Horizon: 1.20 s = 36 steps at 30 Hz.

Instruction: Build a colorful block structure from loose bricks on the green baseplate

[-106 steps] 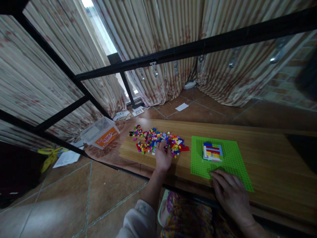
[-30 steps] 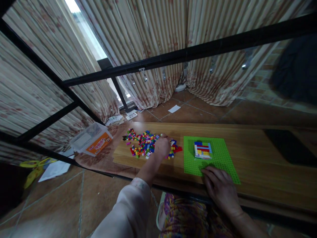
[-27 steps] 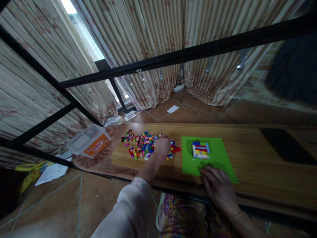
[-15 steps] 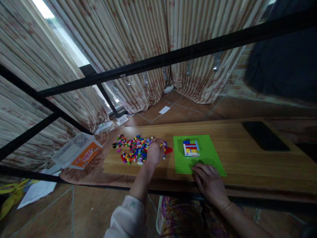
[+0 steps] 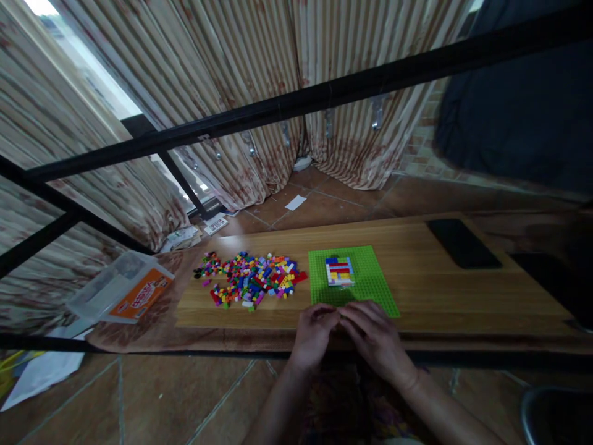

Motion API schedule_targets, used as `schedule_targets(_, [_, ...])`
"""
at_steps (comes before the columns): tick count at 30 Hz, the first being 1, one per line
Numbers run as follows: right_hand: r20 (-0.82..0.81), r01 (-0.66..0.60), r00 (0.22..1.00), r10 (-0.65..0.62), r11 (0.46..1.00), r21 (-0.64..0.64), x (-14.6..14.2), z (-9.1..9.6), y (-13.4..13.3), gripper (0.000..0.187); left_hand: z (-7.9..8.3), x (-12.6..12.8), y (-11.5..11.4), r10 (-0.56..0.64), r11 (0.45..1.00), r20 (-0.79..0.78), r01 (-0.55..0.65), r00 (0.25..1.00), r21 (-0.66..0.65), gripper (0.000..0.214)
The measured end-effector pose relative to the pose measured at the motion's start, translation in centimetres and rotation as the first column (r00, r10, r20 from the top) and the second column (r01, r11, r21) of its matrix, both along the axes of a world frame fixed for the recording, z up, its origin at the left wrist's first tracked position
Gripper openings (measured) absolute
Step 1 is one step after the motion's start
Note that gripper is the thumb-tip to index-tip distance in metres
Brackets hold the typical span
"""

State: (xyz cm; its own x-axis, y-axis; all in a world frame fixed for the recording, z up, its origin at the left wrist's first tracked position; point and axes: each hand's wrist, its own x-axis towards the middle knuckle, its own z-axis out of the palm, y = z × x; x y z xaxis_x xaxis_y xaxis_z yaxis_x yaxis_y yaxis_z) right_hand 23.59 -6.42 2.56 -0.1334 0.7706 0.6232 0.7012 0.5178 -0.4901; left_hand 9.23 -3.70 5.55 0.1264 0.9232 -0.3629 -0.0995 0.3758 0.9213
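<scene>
Green baseplate [image 5: 373, 281] holds the brick block [image 5: 340, 272], while the left hand [image 5: 314, 339] has left the loose bricks [image 5: 259, 278] for the right hand [image 5: 376, 340], fingertips meeting, any pinched piece indiscernible, so rummaging has paused.

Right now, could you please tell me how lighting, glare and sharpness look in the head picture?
Head view: dim overall, but the window gap washes out; head view: pale glare at the far left of the wooden tabletop; head view: shadow on the green studded baseplate, and anything between the left hand and right hand is too dim to tell.
</scene>
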Motion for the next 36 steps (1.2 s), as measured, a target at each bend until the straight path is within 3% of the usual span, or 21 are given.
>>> schedule_targets(6, [0.01,-0.013,1.0,0.013,1.0,-0.013,1.0,0.3,0.5,0.02,0.1,1.0,0.1,-0.018,0.997,0.037,0.021,0.999,-0.069,0.024])
schedule_targets(13, [-0.032,0.113,0.993,-0.116,0.99,-0.079,2.2,0.9,3.3,0.016,0.4,1.6,1.1,0.006,1.0,-0.002,-0.006,1.0,0.003,0.022])
schedule_targets(19, [-0.104,0.203,0.971,-0.217,0.97,-0.132,2.7,0.7,7.2,0.022,-1.6,-0.3,2.1,0.113,0.984,-0.204,-0.081,0.972,0.161,0.016])
schedule_targets(25, [-0.082,0.22,0.968,-0.239,0.957,-0.191,2.5,-0.8,8.3,0.023,-4.0,-2.2,1.9,0.134,0.962,-0.299,-0.053,0.945,0.267,0.014])
schedule_targets(36, [-0.152,0.194,0.961,-0.232,0.954,-0.23,2.6,-1.3,9.0,0.019,-4.0,-2.9,1.6,0.042,0.953,-0.349,0.067,0.936,0.294,0.014])
